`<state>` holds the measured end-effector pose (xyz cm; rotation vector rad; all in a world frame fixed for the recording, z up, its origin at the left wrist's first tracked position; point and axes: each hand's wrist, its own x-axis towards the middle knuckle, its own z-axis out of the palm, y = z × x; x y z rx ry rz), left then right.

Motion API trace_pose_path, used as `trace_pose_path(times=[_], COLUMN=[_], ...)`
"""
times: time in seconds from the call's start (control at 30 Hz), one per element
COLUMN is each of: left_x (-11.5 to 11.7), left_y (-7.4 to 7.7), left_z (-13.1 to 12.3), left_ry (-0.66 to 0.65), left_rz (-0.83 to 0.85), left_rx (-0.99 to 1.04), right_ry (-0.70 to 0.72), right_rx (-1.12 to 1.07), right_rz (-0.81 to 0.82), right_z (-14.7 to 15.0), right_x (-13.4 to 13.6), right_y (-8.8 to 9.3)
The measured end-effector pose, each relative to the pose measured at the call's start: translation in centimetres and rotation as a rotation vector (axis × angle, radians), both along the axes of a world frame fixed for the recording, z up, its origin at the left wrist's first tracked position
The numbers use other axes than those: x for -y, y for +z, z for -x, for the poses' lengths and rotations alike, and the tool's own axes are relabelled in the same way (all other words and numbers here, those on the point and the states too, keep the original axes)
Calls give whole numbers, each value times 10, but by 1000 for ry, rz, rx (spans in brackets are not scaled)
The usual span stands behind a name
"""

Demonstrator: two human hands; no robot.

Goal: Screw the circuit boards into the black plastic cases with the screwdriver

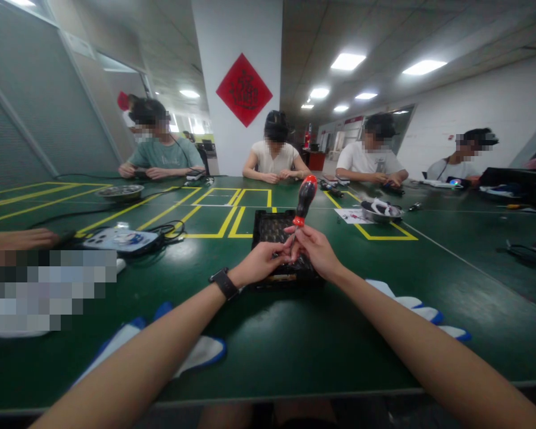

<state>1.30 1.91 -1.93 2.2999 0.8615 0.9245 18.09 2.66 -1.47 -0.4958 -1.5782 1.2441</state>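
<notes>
A screwdriver (307,196) with a black and red handle stands nearly upright, handle on top and shaft down, leaning slightly right. My right hand (315,250) pinches its shaft just below the handle. Beside it, my left hand (264,262), a black watch on the wrist, has its fingers closed near the lower shaft. Whatever the left fingertips hold is too small to make out, and the screwdriver's tip is hidden among the fingers. Both hands are over a black open tray (274,227) with a pocketed inside, and they cover much of its near part.
White gloves with blue edges lie on the green table (259,351): one pair (201,354) by my left forearm, another (417,307) by my right. Metal bowls (120,192) and cables (174,229) lie farther off. A co-worker's hand (20,238) is at left; several people sit opposite.
</notes>
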Motion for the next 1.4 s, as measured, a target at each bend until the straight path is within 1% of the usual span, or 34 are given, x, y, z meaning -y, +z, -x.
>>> trace_pose_path(times=[0.1, 0.23, 0.3, 0.4, 0.6, 0.67, 0.77, 1.03, 1.3, 1.4], left_x=[2, 1, 0, -2, 0, 0, -1, -3, 0, 0], left_y=[2, -1, -3, -4, 0, 0, 0, -3, 3, 3], left_z=[0, -1, 0, 0, 0, 0, 0, 0, 2, 1], left_ry=[-10, 70, 89, 74, -18, -22, -20, 28, -19, -28], left_rz=[8, 1, 16, 16, -33, -43, -51, 2, -9, -1], left_rx=[8, 11, 11, 8, 18, 17, 17, 13, 5, 12], right_ry=[9, -16, -24, -32, 1, 9, 6, -52, 18, 14], right_rx=[-17, -20, -18, -20, -43, -45, -41, -47, -58, -50], right_rz=[4, -20, -16, -12, 42, 55, 30, -13, 24, 10], right_z=[0, 1, 2, 2, 0, -1, 0, 1, 0, -1], right_x=[-1, -1, 0, 0, 0, 0, 0, -3, -1, -1], right_y=[-1, 0, 1, 1, 1, 2, 1, 0, 0, 1])
